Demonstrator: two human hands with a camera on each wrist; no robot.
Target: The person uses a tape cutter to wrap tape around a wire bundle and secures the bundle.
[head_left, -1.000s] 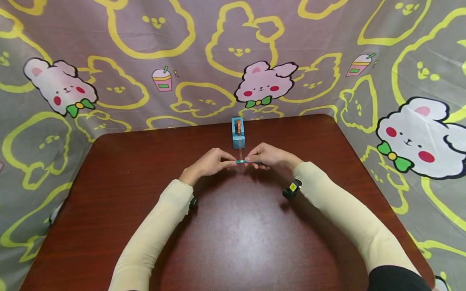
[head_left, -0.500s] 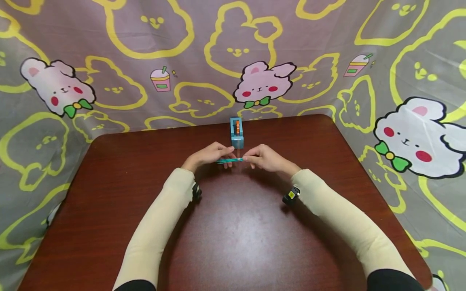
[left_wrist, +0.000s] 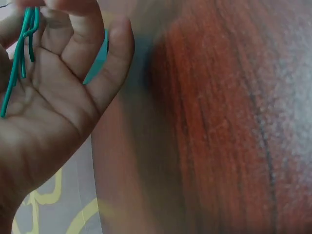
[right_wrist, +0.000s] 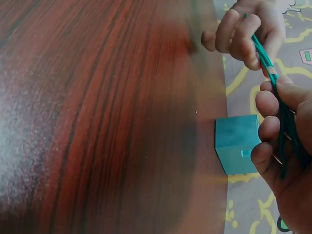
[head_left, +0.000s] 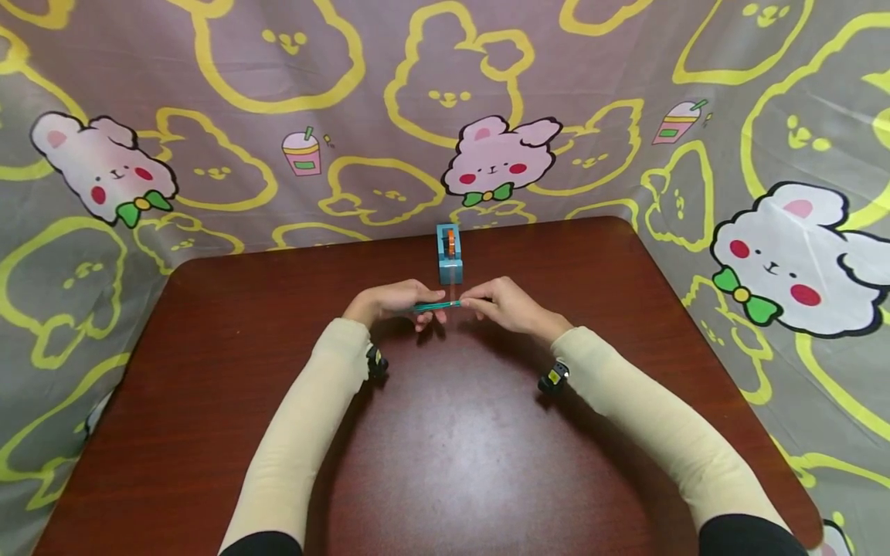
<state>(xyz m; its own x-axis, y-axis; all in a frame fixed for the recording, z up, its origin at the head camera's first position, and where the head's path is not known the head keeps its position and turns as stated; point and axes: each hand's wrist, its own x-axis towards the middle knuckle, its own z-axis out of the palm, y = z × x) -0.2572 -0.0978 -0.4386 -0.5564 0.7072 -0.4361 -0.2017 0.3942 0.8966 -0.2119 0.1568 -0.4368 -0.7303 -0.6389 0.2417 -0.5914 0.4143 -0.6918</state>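
Note:
A bundle of thin green wires (head_left: 434, 306) spans both hands in front of the blue tape dispenser (head_left: 450, 272). A clear tape strip (head_left: 453, 292) runs from the dispenser down to the bundle; a pale band (right_wrist: 271, 71) circles the wires. My left hand (head_left: 398, 298) holds the bundle's left part between thumb and fingers, with wire ends (left_wrist: 22, 63) lying along its palm. My right hand (head_left: 513, 307) pinches the bundle beside the band with thumb and index finger. In the right wrist view, more wire ends (right_wrist: 282, 141) trail over its curled fingers.
The dispenser has an orange roll (head_left: 451, 244) and stands near the back edge of the dark red-brown table (head_left: 445, 432). Patterned cloth (head_left: 375, 100) hangs behind and at both sides. Wrist cameras sit on the left (head_left: 377, 361) and right (head_left: 554, 378) wrists.
One second ago my left fingertips pinched the bundle's left end; now the left hand lies further along it, more wire showing there. My right thumb and index have shifted to the bundle's right end.

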